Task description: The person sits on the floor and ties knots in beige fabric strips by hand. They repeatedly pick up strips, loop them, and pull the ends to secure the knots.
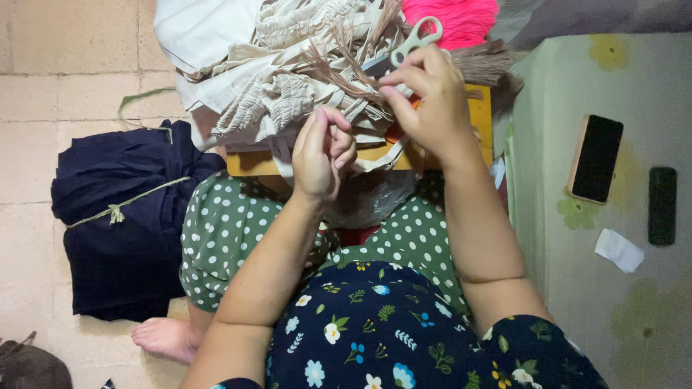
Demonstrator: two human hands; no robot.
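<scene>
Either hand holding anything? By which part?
Right hand holds the scissors by the pale green handles, blades pointing into the cream fringed fabric. Left hand pinches a strip of that fabric between its fingertips.

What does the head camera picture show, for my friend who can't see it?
A seated person's right hand holds pale-handled scissors over a pile of cream knotted cord fabric on a wooden board, while the left hand pinches a strand. A folded dark blue cloth lies on the tiled floor, and a phone lies opposite.
</scene>
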